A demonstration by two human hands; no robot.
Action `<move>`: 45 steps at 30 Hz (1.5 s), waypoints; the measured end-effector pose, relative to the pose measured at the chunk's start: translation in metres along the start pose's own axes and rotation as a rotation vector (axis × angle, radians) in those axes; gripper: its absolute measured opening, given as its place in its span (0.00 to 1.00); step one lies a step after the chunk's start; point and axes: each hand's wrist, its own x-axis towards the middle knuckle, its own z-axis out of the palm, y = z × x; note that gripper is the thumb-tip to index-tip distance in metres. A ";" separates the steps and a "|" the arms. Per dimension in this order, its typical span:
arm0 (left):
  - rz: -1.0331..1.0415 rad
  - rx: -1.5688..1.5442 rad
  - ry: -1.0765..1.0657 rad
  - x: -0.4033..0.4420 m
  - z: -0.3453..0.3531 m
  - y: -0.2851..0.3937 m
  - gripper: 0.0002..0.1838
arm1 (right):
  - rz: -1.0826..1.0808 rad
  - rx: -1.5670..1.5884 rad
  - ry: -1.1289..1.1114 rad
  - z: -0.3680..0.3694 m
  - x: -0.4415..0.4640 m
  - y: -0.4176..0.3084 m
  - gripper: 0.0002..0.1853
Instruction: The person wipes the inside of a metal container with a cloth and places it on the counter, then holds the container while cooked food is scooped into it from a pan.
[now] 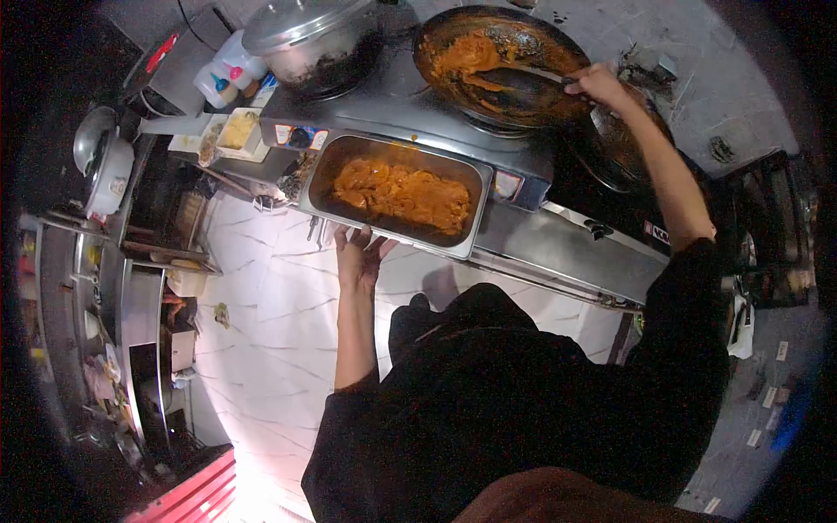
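My left hand [356, 250] grips the near left edge of a rectangular steel food pan [477, 246], its fingers partly hidden beneath the rim. Thick orange-brown sauce with lumps [403, 196] covers the pan's bottom. Over the stove, my right hand [602, 85] is closed around the handle of a long cooking utensil [542, 73] that reaches into a big dark wok [558, 44]. The utensil's head is too smeared with sauce to make out. More orange sauce [466, 57] clings to the wok's left side. The wok looks tilted toward me.
A lidded steel pot [318, 52] with a blackened side stands left of the wok. Squeeze bottles [228, 80] and a white tub of yellow food [240, 131] sit further left. Another dark pan [617, 148] lies under my right forearm. A rice cooker [109, 174] is at far left.
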 end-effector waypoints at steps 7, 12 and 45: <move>0.012 0.004 -0.019 0.001 -0.002 -0.002 0.22 | 0.223 0.291 -0.038 0.007 -0.024 -0.032 0.23; -0.004 0.014 0.038 0.005 -0.005 -0.003 0.27 | 0.254 0.375 -0.025 -0.005 -0.055 -0.040 0.25; 0.042 -0.035 0.027 0.013 -0.015 -0.010 0.17 | -0.478 -0.290 0.227 -0.013 -0.194 -0.200 0.19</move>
